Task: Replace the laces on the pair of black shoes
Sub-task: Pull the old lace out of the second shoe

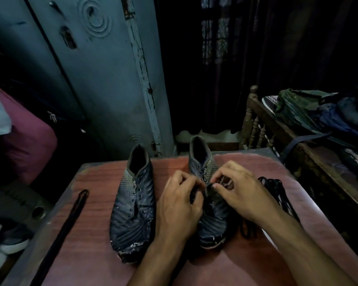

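Two black shoes stand on a reddish surface, toes toward the person; the left shoe has no lace; both hands, left hand and right hand, pinch a lace over the right shoe; a straight black lace lies left, a bundle of laces right.

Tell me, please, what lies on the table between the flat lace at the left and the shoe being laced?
The other black shoe, unlaced, stands between the flat lace and the shoe being laced, in the head view.

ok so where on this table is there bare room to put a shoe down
Bare patches: between the long black lace and the left shoe, and the near edge of the table left of the forearms. Crowded: the right side, where both hands work on the right shoe beside a pile of laces.
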A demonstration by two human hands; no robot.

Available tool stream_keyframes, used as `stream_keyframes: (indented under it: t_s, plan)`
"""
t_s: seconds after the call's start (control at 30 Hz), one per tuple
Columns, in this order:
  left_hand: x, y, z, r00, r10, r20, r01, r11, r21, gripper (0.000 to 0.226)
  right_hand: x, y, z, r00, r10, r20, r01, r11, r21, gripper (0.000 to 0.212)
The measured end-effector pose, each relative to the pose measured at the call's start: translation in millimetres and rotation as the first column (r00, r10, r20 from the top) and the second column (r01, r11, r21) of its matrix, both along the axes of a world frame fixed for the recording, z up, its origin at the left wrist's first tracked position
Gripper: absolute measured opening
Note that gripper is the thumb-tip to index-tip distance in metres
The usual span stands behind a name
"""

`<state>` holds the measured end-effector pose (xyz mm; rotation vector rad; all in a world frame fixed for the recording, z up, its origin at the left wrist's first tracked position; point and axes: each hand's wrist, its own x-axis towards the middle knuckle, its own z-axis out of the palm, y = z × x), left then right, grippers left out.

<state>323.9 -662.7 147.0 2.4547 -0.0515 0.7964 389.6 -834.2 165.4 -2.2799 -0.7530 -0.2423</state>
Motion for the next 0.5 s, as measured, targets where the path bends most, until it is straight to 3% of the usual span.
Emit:
stream_keyframes:
  t_s: [0.13, 0.23, 0.5]
  plan:
    - [-14.9, -2.0, -13.2, 0.998, -0.001, -0.059, -0.006, 0.993, -0.115, 0.013, -9.2, 8.7, 1.3, 0.996, 0.090, -0.012, -0.091, 0.992, -0.087, 0.006]
    - [-27.2, -1.3, -22.3, 0.996, -0.028, -0.082, 0.008, 0.972, -0.235, 0.024, -17.9, 15.6, 0.2, 0.996, 0.074, -0.049, -0.083, 0.969, -0.232, 0.017]
    - [-29.6, -1.7, -21.9, 0.994, -0.037, -0.100, 0.009, 0.966, -0.260, 0.035, -30.4, 24.4, -1.0, 0.999, -0.030, -0.013, 0.025, 0.962, -0.271, 0.012]
